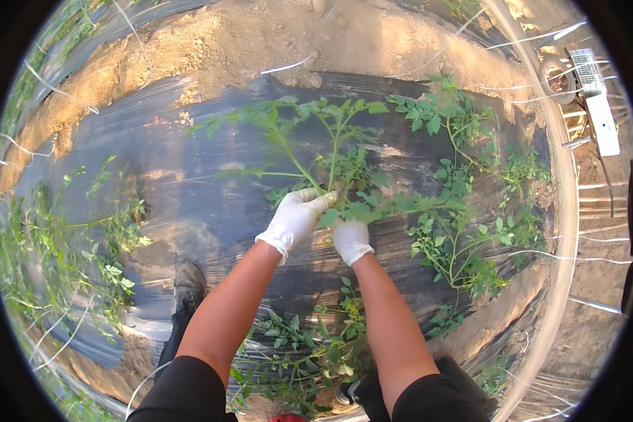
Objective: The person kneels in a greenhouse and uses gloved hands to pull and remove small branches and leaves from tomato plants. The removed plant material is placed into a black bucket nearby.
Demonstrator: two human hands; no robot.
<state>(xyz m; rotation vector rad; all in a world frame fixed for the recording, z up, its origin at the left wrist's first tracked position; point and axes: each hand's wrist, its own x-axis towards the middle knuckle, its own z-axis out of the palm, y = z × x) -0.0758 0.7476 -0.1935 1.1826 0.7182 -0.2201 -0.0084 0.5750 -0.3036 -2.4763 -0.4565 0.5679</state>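
My left hand (300,213), in a thin white glove, pinches the green stems of a tomato plant (335,158) between thumb and fingers. Leafy shoots fan out beyond that grip, a few of them blurred. Just to the right and nearer me is my right hand (352,240), also gloved in white. Leaves cover its fingers, so what they hold cannot be made out. The plant grows from black plastic mulch film (205,158) spread over the soil.
More tomato plants stand at right (453,248), at left (74,227) and by my feet (322,348). My dark shoe (190,285) rests on the film. White strings (287,66) lie about. Past a curved pale rail (564,211) is a wheeled cart (559,79).
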